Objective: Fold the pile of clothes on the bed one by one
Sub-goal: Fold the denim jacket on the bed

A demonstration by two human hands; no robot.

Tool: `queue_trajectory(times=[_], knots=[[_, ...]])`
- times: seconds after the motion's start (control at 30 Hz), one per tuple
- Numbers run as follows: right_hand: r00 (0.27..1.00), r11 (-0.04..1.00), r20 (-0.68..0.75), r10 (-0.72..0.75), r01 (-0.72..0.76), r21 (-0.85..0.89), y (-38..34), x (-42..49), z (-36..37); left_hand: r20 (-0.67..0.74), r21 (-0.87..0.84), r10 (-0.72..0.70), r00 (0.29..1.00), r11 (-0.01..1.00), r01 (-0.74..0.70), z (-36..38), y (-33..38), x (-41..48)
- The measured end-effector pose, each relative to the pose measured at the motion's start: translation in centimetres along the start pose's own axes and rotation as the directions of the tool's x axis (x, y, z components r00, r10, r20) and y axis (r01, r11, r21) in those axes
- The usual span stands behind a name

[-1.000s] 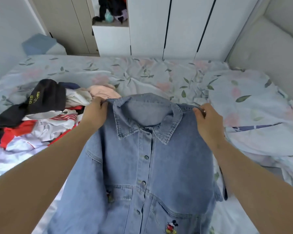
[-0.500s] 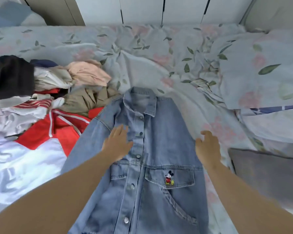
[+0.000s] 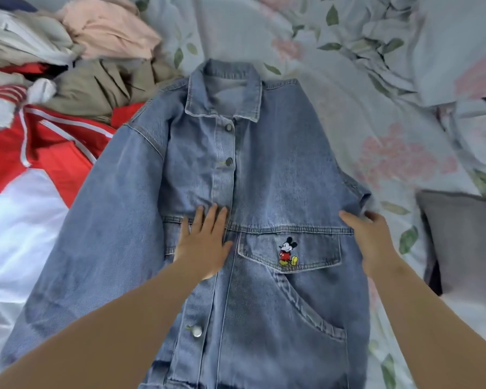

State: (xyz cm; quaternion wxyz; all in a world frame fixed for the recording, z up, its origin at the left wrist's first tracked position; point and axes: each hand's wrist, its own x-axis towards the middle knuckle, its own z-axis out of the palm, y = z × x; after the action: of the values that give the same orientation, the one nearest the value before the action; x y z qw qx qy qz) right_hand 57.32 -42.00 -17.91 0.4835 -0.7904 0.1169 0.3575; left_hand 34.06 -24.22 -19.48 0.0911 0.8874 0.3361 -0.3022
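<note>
A light-blue denim jacket (image 3: pixel 278 169) lies front up on the bed, collar away from me, buttons closed, a small cartoon mouse patch on its chest pocket flap. My left hand (image 3: pixel 205 242) presses flat on the jacket's front beside the button strip, fingers straight. My right hand (image 3: pixel 368 234) rests on the jacket's right edge below the shoulder, fingers relaxed over the cloth. The jacket's left sleeve stretches down toward the lower left. The right sleeve is hidden. A pile of clothes (image 3: pixel 68 80) sits at the upper left, touching the jacket's left shoulder.
The floral bedsheet (image 3: pixel 376 130) is rumpled to the right of the jacket. A grey cushion (image 3: pixel 466 240) lies at the right edge. A red and white garment (image 3: pixel 34 175) spreads at the left, partly under the jacket's left sleeve.
The jacket, held up by its shoulders a second ago, now lies flat on the bed. Both hands let go and slid down its front to chest height.
</note>
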Motion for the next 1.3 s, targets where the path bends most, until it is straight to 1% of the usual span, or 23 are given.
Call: queue_trajectory(times=[0.07, 0.13, 0.17, 0.2, 0.23, 0.27, 0.33, 0.37, 0.4, 0.5, 0.6, 0.63, 0.67, 0.7, 0.77, 0.8, 0.83, 0.9, 1.0, 1.1, 1.17, 1.23, 1.3], knots=[[0.996, 0.998, 0.07, -0.054, 0.053, 0.028, -1.2, -0.9, 0.6, -0.028, -0.098, 0.028, 0.999, 0.995, -0.03, 0.1, -0.4, 0.0], [0.965, 0.97, 0.097, -0.242, 0.243, -0.001, -2.4, -2.7, 1.7, -0.085, -0.434, 0.04, 0.996, 0.898, -0.073, -0.2, -1.2, -0.4], [0.929, 0.93, 0.11, -0.354, 0.362, -0.059, -2.7, -4.0, 2.6, -0.087, -0.681, 0.003, 0.996, 0.73, -0.061, -0.5, -1.8, -0.7], [0.878, 0.866, 0.147, -0.455, 0.475, -0.157, -2.7, -5.4, 3.6, -0.056, -0.876, -0.05, 0.997, 0.482, -0.025, -1.0, -2.3, -1.0], [0.814, 0.775, 0.229, -0.534, 0.579, -0.253, -2.5, -7.0, 5.0, -0.002, -0.97, -0.11, 0.994, 0.243, 0.025, -1.6, -2.9, -1.4], [0.741, 0.667, 0.355, -0.57, 0.669, -0.326, -2.0, -8.6, 6.7, 0.057, -0.998, -0.175, 0.983, 0.02, 0.061, -2.2, -3.4, -1.6], [0.609, 0.461, 0.642, -0.466, 0.786, -0.412, -1.0, -11.6, 9.9, 0.187, -0.913, -0.248, 0.951, -0.401, 0.075, -2.8, -4.3, -1.9], [0.573, 0.393, 0.74, -0.352, 0.808, -0.439, -0.7, -12.7, 11.3, 0.244, -0.851, -0.247, 0.938, -0.519, 0.085, -3.1, -4.8, -2.1], [0.566, 0.381, 0.794, -0.221, 0.8, -0.464, -0.4, -13.3, 12.2, 0.267, -0.851, -0.25, 0.931, -0.514, 0.106, -3.2, -5.0, -2.3], [0.55, 0.388, 0.835, 0.01, 0.768, -0.51, -0.9, -13.5, 13.3, 0.253, -0.947, -0.248, 0.935, -0.264, 0.186, -3.9, -4.3, -2.7], [0.467, 0.498, 0.883, -0.045, 0.777, -0.386, -1.2, -13.6, 12.6, 0.121, -0.99, -0.28, 0.952, 0.042, 0.138, -4.2, -3.3, -1.9], [0.481, 0.56, 0.869, -0.115, 0.754, -0.343, -1.1, -13.3, 12.1, 0.085, -0.982, -0.297, 0.951, 0.136, 0.13, -4.3, -3.1, -1.6], [0.542, 0.616, 0.819, -0.188, 0.715, -0.331, -1.2, -12.9, 11.3, 0.07, -0.974, -0.329, 0.942, 0.182, 0.136, -4.3, -2.9, -1.3], [0.649, 0.656, 0.702, -0.293, 0.671, -0.346, -1.0, -12.0, 10.4, 0.078, -0.971, -0.356, 0.931, 0.186, 0.152, -4.2, -2.9, -1.2], [0.854, 0.735, 0.31, -0.417, 0.518, -0.437, -0.6, -9.8, 8.6, 0.115, -0.972, -0.383, 0.916, 0.146, 0.184, -3.8, -3.0, -1.2], [0.923, 0.802, 0.188, -0.336, 0.385, -0.457, -0.1, -8.9, 7.6, 0.133, -0.973, -0.389, 0.911, 0.124, 0.195, -3.4, -3.1, -1.2], [0.965, 0.847, 0.185, -0.184, 0.251, -0.468, 0.6, -8.3, 7.1, 0.146, -0.975, -0.392, 0.908, 0.1, 0.2, -3.0, -3.1, -1.2], [0.937, 0.845, 0.342, 0.07, 0.126, -0.519, 2.0, -7.9, 6.9, 0.157, -0.979, -0.395, 0.905, 0.056, 0.195, -2.7, -3.1, -1.3], [0.919, 0.907, 0.377, 0.117, 0.055, -0.417, 2.6, -8.2, 6.9, 0.124, -0.986, -0.418, 0.9, 0.05, 0.159, -3.0, -2.9, -1.5], [0.939, 0.936, 0.342, 0.019, 0.104, -0.337, 1.8, -9.0, 6.2, 0.047, -0.989, -0.421, 0.906, 0.106, 0.1, -4.3, -2.9, -2.2], [0.957, 0.89, 0.252, -0.142, 0.235, -0.39, 0.5, -9.5, 4.9, -0.03, -0.988, -0.426, 0.904, 0.147, 0.037, -5.5, -2.8, -2.7], [0.914, 0.792, 0.075, -0.399, 0.385, -0.473, -2.0, -9.2, 2.8, -0.097, -0.984, -0.421, 0.902, 0.174, -0.025, -7.2, -2.4, -3.0], [0.867, 0.791, -0.03, -0.497, 0.439, -0.426, -5.4, -8.3, 0.5, -0.146, -0.972, -0.393, 0.908, 0.227, -0.058, -8.7, -1.8, -3.2]])
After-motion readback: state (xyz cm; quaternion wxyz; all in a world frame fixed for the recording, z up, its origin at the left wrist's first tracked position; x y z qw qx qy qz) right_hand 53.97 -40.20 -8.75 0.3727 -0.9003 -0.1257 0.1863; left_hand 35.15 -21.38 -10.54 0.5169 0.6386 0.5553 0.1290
